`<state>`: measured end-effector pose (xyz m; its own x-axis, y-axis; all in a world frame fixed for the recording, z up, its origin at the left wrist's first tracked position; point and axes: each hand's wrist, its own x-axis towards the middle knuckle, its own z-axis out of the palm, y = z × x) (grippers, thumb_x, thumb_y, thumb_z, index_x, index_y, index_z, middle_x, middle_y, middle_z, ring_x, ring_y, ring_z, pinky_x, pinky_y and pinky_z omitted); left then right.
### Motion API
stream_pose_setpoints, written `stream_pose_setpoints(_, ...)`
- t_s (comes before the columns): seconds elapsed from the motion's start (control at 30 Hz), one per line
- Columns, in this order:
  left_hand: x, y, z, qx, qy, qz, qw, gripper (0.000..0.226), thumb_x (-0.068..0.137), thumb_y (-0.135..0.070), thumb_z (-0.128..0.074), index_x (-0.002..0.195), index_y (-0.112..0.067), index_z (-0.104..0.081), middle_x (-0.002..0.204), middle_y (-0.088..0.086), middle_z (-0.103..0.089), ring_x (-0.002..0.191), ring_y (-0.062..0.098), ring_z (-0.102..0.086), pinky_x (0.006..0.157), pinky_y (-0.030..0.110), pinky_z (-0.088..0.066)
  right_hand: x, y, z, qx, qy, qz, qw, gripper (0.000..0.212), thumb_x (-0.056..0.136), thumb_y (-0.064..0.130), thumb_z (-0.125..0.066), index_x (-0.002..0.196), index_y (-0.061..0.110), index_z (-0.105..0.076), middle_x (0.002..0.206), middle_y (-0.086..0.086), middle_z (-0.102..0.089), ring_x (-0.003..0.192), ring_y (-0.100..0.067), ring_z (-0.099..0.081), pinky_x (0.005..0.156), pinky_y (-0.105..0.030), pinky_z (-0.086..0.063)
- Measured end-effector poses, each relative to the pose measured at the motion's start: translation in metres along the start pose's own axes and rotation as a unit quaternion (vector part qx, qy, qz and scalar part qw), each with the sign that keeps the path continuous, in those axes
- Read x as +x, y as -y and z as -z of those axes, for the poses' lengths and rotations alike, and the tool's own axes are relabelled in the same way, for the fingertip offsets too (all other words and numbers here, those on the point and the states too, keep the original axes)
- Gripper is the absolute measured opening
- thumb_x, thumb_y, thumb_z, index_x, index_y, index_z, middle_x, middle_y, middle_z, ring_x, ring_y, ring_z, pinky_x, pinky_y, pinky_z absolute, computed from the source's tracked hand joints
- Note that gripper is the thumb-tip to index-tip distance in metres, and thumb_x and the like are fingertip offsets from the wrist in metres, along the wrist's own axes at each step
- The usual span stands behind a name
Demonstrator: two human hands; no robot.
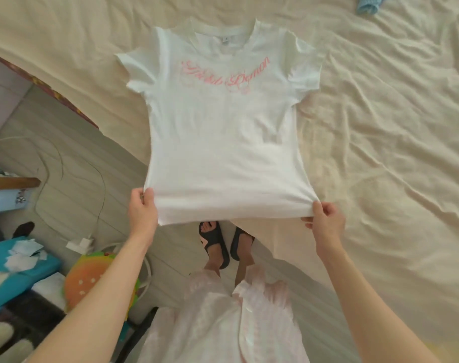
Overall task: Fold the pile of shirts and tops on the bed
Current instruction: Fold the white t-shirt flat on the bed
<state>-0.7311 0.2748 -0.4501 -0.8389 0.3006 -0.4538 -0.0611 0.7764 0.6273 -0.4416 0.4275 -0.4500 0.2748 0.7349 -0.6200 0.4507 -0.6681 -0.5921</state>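
A white short-sleeved T-shirt (223,132) with pink script lettering lies spread front-up on the cream bed sheet (380,127), collar far from me. Its hem hangs past the bed's near edge. My left hand (142,210) pinches the hem's left corner. My right hand (325,224) pinches the hem's right corner. The hem is stretched taut between the two hands.
A light blue garment (368,5) lies at the far top right of the bed. My feet in dark sandals (224,243) stand on the floor by the bed edge. Cables, a white charger (80,243), a burger-shaped cushion (88,281) and boxes crowd the floor at left.
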Motion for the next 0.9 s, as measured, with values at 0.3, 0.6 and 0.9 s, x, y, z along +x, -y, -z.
stream_pose_setpoints(0.3,0.002,0.024,0.001,0.074,0.207,0.169,0.961,0.023,0.094,-0.005,-0.05,0.116,-0.005,-0.047,0.104,0.016,-0.056,0.076,0.022,-0.055,0.056,0.028,-0.042,0.017,0.005,0.001,-0.198,0.055,-0.031,0.978,0.017,0.09,0.016,-0.051,0.095,0.005,-0.063,0.077,-0.006,-0.06,0.083,-0.027,-0.056,0.066,-0.033,-0.041)
stream_pose_setpoints(0.6,0.048,-0.01,0.001,0.023,0.188,0.177,0.966,0.028,0.097,-0.011,-0.046,0.125,-0.005,-0.049,0.12,0.017,-0.055,0.083,0.02,-0.054,0.062,0.027,-0.042,0.003,0.089,-0.061,-0.364,0.134,0.296,0.873,0.046,0.098,0.022,-0.044,0.141,0.008,-0.038,0.145,-0.01,-0.04,0.135,-0.026,-0.034,0.109,-0.037,-0.026)
stream_pose_setpoints(0.9,0.184,-0.101,0.007,-0.081,0.048,0.083,0.992,0.044,0.096,-0.02,-0.049,0.138,-0.011,-0.037,0.135,0.006,-0.047,0.117,0.021,-0.05,0.094,0.031,-0.044,-0.022,0.169,-0.199,-0.429,0.242,0.434,0.754,0.052,0.101,0.033,-0.034,0.15,0.019,-0.021,0.158,-0.003,-0.016,0.147,-0.022,-0.008,0.117,-0.041,-0.007)
